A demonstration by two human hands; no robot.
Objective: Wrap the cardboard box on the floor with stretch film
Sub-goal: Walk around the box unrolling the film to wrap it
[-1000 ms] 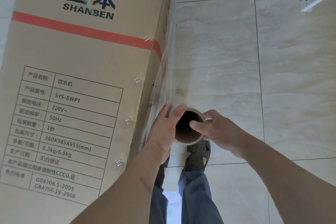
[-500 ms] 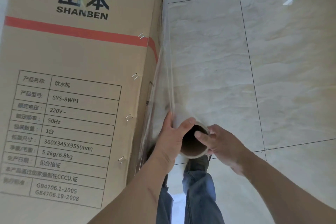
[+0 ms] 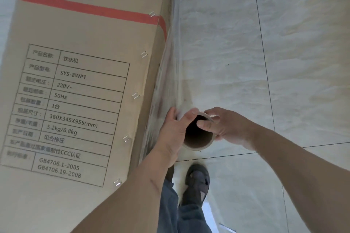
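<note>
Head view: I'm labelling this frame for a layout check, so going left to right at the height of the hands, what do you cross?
Cardboard box → left hand → stretch film roll → right hand → tiled floor.

"SHANBEN", "SYS-8WP1", "220V~" on cardboard box point(image 3: 91, 47)
</note>
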